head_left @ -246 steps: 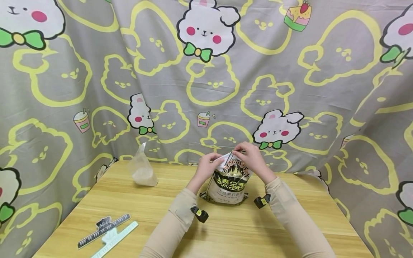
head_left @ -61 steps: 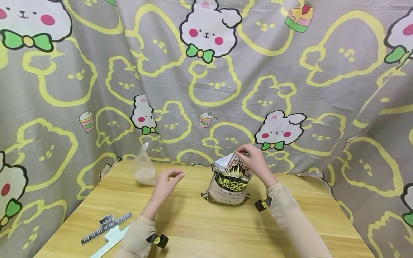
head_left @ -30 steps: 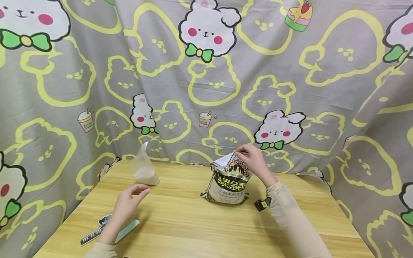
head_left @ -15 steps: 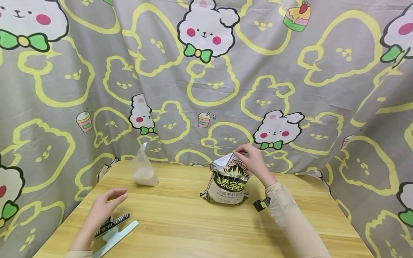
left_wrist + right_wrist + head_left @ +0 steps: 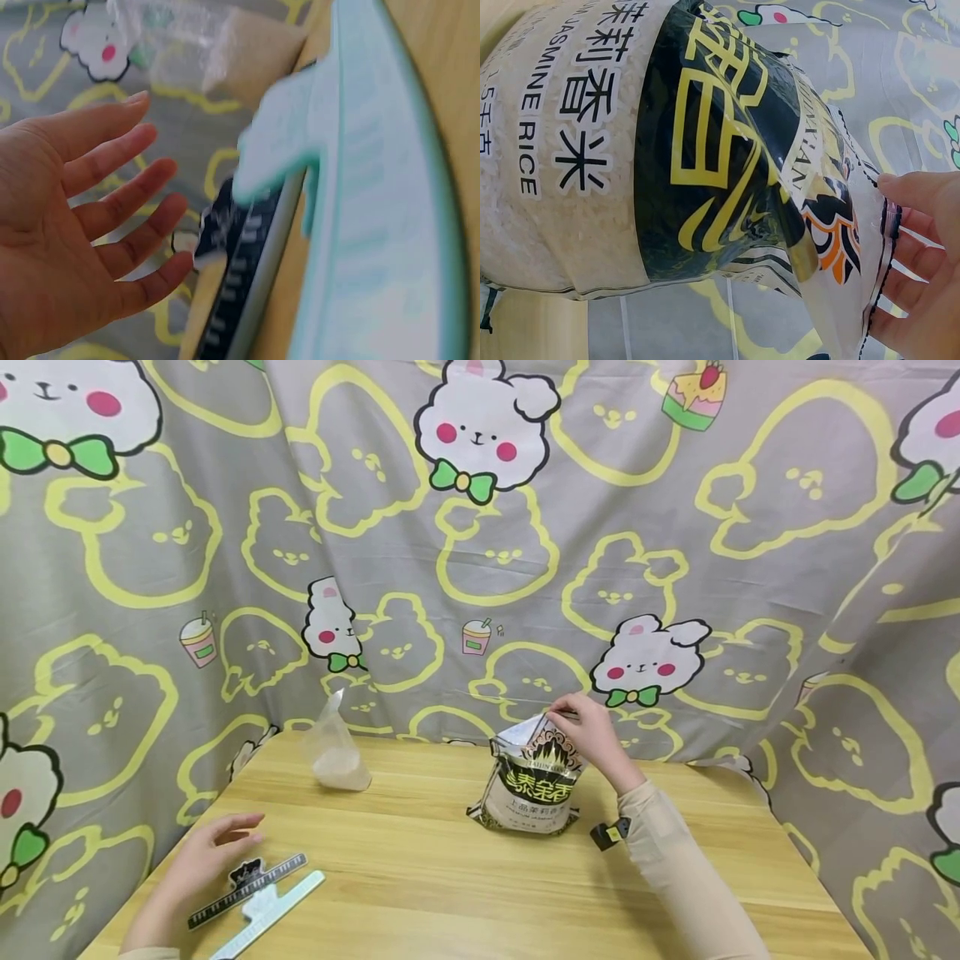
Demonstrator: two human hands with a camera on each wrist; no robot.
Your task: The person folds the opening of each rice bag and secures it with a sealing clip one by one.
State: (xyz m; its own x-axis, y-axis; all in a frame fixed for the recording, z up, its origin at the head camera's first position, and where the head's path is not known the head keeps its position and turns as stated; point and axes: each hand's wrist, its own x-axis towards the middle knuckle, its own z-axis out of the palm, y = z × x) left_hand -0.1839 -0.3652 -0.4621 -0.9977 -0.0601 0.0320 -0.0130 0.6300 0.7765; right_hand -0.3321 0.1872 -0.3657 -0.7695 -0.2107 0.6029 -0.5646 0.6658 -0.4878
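Note:
A bag of jasmine rice (image 5: 528, 789) stands upright on the table, its top folded over on the left side. My right hand (image 5: 588, 727) pinches the bag's top edge between thumb and fingers; the right wrist view shows the rice bag (image 5: 592, 150) close up with the fingers at its serrated rim. My left hand (image 5: 206, 856) hovers beside a black sealing clip (image 5: 247, 889) with a piano-key pattern, fingers spread and holding nothing. A mint-green sealing clip (image 5: 270, 914) lies just in front of the black one. In the left wrist view the mint clip (image 5: 382, 210) looms large.
A clear plastic bag (image 5: 337, 760) with some pale grains in its bottom stands at the table's back left. Behind the wooden table (image 5: 420, 877) hangs a grey cartoon-print curtain (image 5: 510, 568), which also closes off both sides.
My left hand has let go of the rice bag's top and moved left and toward me, to the clips. The bag's top left has folded over. My right hand keeps its pinch.

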